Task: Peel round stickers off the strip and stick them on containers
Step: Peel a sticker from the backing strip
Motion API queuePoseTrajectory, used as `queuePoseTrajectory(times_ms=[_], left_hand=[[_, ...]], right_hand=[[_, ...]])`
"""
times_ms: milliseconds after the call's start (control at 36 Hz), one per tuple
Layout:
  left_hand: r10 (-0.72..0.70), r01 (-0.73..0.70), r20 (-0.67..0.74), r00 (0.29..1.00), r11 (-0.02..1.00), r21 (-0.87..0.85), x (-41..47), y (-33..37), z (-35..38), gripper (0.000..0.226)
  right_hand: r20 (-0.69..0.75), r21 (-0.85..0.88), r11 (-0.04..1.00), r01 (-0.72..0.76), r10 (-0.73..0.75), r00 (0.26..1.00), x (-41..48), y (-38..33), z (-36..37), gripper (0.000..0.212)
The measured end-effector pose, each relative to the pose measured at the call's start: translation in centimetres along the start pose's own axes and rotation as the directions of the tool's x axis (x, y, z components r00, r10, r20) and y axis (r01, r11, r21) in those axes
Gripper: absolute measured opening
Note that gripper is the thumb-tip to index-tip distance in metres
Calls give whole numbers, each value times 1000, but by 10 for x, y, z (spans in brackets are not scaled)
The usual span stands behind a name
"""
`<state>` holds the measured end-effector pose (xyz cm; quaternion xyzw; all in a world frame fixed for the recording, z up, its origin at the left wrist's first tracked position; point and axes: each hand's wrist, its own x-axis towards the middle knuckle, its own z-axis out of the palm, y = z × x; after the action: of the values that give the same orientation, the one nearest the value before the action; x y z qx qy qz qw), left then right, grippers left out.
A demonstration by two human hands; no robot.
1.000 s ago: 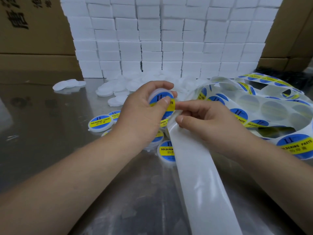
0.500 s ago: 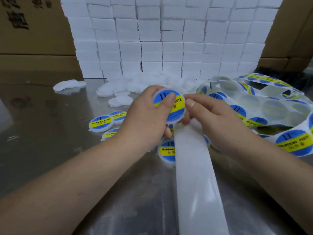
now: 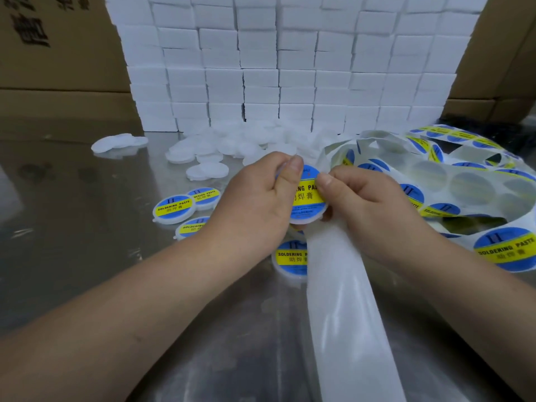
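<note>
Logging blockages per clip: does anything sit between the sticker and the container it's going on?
Nothing visible does. The sticker already lies on the container, held between the left hand and right hand, thumbs on its face.

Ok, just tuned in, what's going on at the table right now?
A person is labelling small tubs. The left hand grips a round container while the right hand holds its other edge, thumb pressing the blue and yellow sticker flat. The bare backing strip runs toward the camera; the sticker strip is heaped on the right. Labelled containers lie on the metal table, with plain white containers behind.
</note>
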<state>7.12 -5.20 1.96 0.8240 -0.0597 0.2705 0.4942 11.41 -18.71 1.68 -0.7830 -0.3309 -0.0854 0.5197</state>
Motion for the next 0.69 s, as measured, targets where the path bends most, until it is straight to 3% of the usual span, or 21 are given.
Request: queuePoseTrajectory(times_ms=[139, 306, 417, 556, 667, 694], left_hand=[[32, -31, -34, 999, 999, 28, -2, 0, 0, 30], [130, -114, -79, 988, 976, 187, 2, -9, -1, 38], [20, 15, -175, 984, 980, 199, 10, -16, -5, 40], [-130, 187, -203, 970, 938, 292, 21, -24, -12, 33], [-250, 244, -69, 966, 787, 566, 25, -34, -13, 13], [-283, 244, -43, 958, 728, 641, 27, -38, -13, 22]], right_hand=[[-4, -41, 999, 3, -3, 1000, 0, 0, 0, 37], [15, -122, 992, 20, -18, 1000, 0, 0, 0, 41], [-79, -77, 997, -4, -2, 997, 2, 3, -2, 41], [-102, 19, 999, 30, -28, 994, 4, 4, -4, 16], [-74, 49, 993, 105, -101, 992, 2, 6, -2, 25], [-64, 47, 991, 129, -126, 990, 2, 5, -2, 26]])
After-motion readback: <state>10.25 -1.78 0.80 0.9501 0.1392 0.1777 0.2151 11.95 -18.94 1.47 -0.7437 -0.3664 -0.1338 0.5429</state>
